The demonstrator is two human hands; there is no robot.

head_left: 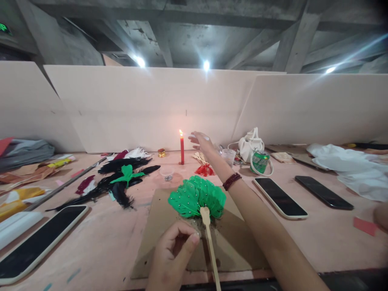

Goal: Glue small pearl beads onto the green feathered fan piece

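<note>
1. Fingers [194, 140] of the right hand [203, 143] spread loosely beside the flame [181, 132], apart from it; those of the left hand [176, 250] curl inward, thumb and forefinger tips together. Whether they pinch something tiny cannot be told.
2. Brown cardboard [151, 242] lies flat on the pink tabletop [106, 250], under the fan and the left hand.
3. Green fan [197, 194] rests on the cardboard, its head just beyond the left fingertips and nearer the wearer than the right hand.
4. Pale handle [211, 250] runs down just right of the left hand.
5. Red candle [182, 152] stands upright, lit, beyond the fan.
6. Beaded bracelet [232, 181] circles the right wrist.
7. Small shiny dots [203, 191] stud the fan.
</note>
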